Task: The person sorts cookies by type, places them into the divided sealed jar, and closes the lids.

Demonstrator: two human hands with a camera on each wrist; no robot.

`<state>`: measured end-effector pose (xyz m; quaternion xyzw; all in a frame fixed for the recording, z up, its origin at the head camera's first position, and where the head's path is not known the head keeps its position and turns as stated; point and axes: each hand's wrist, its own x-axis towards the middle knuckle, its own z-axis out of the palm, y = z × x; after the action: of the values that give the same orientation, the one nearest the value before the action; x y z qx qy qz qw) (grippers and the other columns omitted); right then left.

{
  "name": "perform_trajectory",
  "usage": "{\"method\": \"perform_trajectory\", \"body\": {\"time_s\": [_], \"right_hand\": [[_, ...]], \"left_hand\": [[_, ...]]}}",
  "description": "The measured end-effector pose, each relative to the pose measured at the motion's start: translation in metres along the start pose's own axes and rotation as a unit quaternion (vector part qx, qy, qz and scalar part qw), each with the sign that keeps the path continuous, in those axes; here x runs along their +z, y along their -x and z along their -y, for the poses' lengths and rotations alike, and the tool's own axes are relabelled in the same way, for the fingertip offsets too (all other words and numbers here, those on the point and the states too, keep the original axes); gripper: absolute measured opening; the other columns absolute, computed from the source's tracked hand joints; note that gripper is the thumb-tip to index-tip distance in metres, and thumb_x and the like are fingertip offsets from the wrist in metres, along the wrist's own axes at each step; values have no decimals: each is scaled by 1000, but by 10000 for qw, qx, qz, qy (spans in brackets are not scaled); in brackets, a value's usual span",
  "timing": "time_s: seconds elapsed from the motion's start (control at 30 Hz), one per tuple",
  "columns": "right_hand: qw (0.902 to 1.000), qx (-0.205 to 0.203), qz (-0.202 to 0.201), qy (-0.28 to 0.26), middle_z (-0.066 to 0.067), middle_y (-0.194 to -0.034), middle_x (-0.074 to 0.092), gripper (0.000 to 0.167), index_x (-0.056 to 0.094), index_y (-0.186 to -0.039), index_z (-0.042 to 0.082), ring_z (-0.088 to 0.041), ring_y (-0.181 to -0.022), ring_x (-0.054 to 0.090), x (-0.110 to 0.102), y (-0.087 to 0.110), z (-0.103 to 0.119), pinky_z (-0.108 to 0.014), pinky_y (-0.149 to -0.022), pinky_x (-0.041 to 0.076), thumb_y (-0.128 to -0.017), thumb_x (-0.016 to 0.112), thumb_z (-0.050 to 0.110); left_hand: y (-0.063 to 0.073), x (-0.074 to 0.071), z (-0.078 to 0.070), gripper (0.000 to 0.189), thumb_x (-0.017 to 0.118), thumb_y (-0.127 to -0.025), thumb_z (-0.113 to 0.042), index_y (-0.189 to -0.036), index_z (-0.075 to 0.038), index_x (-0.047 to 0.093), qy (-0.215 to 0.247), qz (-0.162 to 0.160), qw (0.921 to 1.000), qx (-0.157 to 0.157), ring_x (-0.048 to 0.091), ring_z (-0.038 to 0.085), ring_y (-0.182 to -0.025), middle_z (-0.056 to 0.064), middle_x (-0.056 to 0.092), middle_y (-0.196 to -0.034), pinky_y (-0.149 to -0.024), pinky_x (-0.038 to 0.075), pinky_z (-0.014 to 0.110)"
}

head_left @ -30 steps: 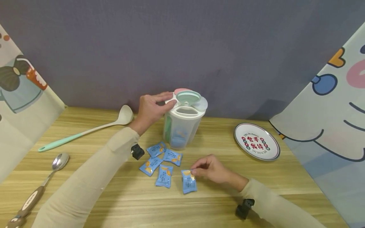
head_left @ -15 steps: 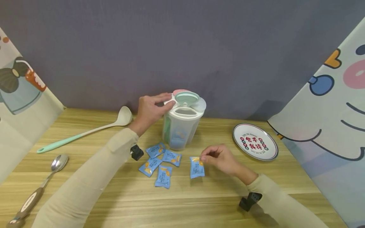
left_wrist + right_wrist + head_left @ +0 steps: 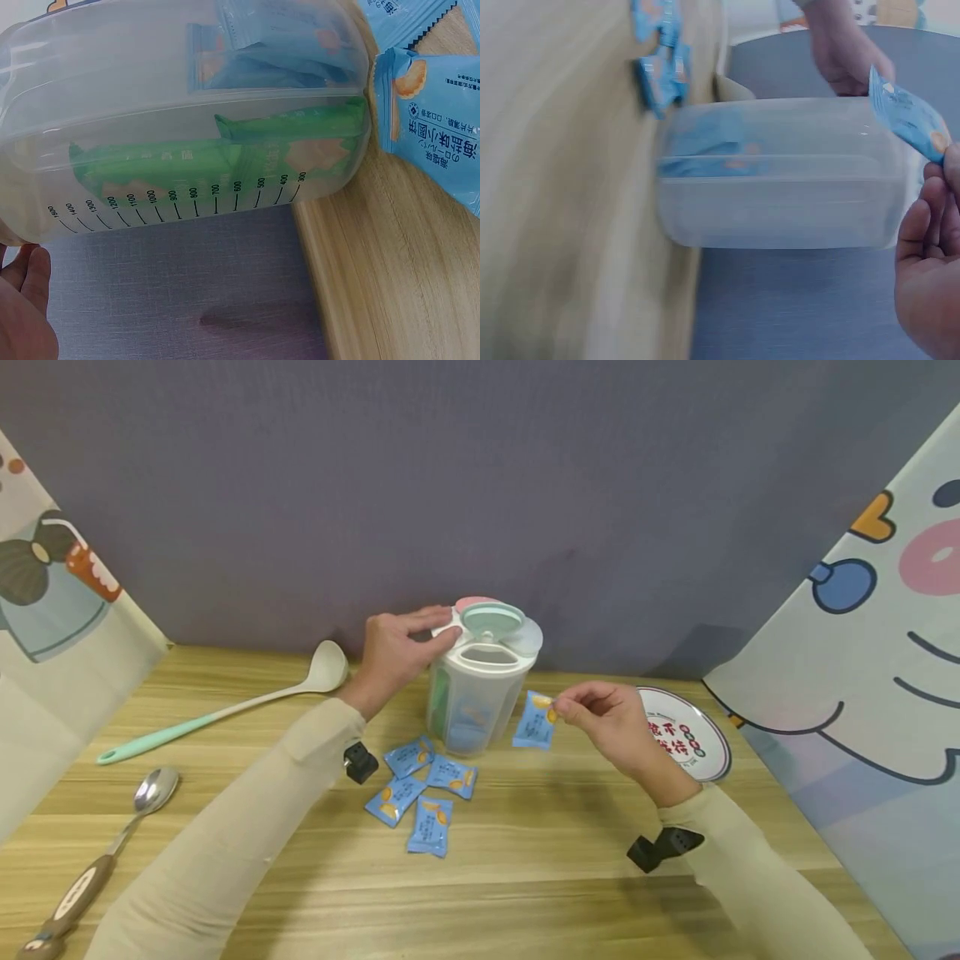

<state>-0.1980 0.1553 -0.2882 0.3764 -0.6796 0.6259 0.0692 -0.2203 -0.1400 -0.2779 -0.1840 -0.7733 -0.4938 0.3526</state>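
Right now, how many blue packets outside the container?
5: held packet in the right-hand grip; on the table by the container: back packet, left packet, right packet, front packet. Blue packets inside overlap; count unclear.

Left sleeve (image 3: pixel 232 835), 7 o'clock, head view: long, plain pale beige, creased near the cuff (image 3: pixel 351 717); left hand (image 3: pixel 401 647) bare. Left wrist unit (image 3: pixel 361 762): black, boxy, small silvery detail. Right sleeve (image 3: pixel 765 872), 5 o'clock: matching beige; right hand (image 3: pixel 618 722) bare. Right wrist unit (image 3: pixel 647 854): black, two blocky parts.
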Motion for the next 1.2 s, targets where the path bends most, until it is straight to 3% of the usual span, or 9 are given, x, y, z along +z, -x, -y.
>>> {"method": "perform_trajectory", "body": {"time_s": [0.23, 0.47, 0.63, 1.0, 1.2], "right_hand": [[9979, 15, -615, 195, -5, -70, 65, 2, 69, -83, -7, -13, -63, 57, 0, -19, 9, -23, -60, 50, -84, 68, -5], [9949, -268, -955, 157, -4, -71, 66, 22, 66, -86, -12, -12, -63, 56, 5, -32, 14, -22, -60, 49, -83, 73, 8], [9915, -422, -1231, -68, -5, -72, 66, 9, 69, -87, -7, -12, -62, 56, 10, -44, 21, -21, -60, 48, -84, 71, 1], [9827, -860, -1567, -482, -5, -74, 68, 6, 69, -86, -9, -12, -62, 57, 23, -64, 22, -23, -60, 49, -82, 70, -5], [9818, -979, -1611, -217, -4, -74, 69, 6, 70, -86, -9, -10, -61, 56, 31, -68, 18, -20, -58, 47, -81, 70, -7]], "left_hand": [[0, -1, -1, 26, 79, -77, -23, -96, -6, 75, -42, -28, 10000, 60, 65, 13, -99, 2, 70, -101, -88, 48, 25], [0, -2, 0, 26, 78, -78, -24, -97, -7, 75, -36, 6, 10000, 3, 64, 11, -98, 1, 70, -101, -88, 48, 25], [-1, -2, -1, 25, 79, -77, -23, -96, -7, 75, -55, -38, 9999, 99, 65, 11, -98, 1, 70, -101, -87, 48, 26], [0, -1, -1, 25, 78, -78, -23, -97, -7, 75, 11, 34, 10000, -18, 64, 10, -98, 1, 70, -102, -88, 48, 24], [0, -1, 0, 25, 79, -78, -22, -96, -7, 75, 69, 5, 10000, 20, 65, 12, -98, 1, 70, -101, -88, 48, 26]]}}
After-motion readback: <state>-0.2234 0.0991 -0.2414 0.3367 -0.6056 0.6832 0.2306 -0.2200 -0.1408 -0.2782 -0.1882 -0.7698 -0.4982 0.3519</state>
